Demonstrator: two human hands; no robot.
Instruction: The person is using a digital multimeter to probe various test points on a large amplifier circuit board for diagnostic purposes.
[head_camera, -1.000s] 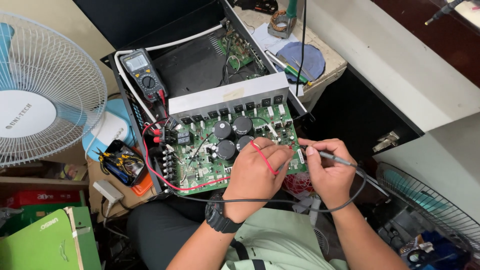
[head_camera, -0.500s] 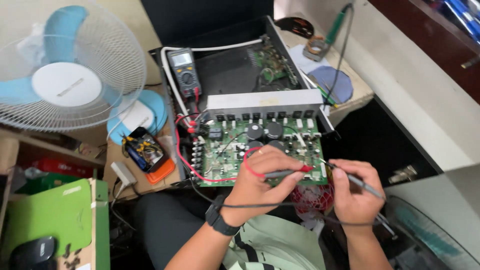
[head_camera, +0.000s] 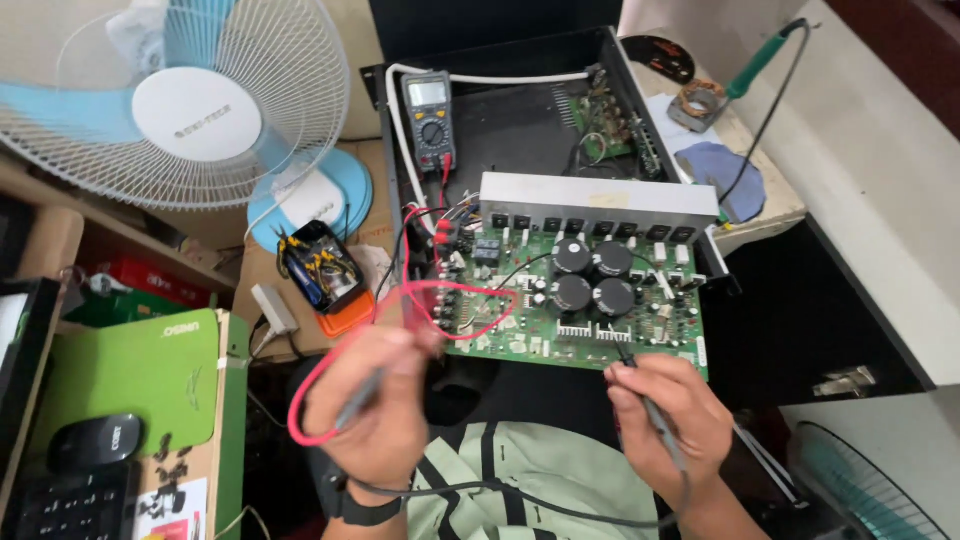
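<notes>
Grip, left hand (head_camera: 375, 415): fingers clenched around the red probe (head_camera: 360, 398), its red lead looping out to the left and up toward the board. The hand is blurred and sits off the board, below its near-left corner, so the tip touches nothing that I can see. Grip, right hand (head_camera: 668, 410): fingers closed pen-fashion on the black probe (head_camera: 650, 400), tip at the near edge of the green circuit board (head_camera: 590, 300); contact with a pad cannot be told.

Circuit board lies across the open black chassis (head_camera: 520, 120), aluminium heat sink (head_camera: 598, 200) along its far edge, four black capacitors (head_camera: 592, 277) mid-board. Multimeter (head_camera: 430, 120) lies in the chassis behind the board, leads plugged in; display too small to make out.

Progress, as judged: the meter is set up and both probes are in hand, but only the black one is at the board. A reading needs the red tip back on a point, so measurement is not made at this instant.

Versus the frame half a second back: both hands were then over the near-right part of the board, probes close together. Now the left hand has pulled away toward the body and to the left, and the right hand has slid back to the near edge. The view has also tilted, showing more of the fan (head_camera: 195, 100).
</notes>
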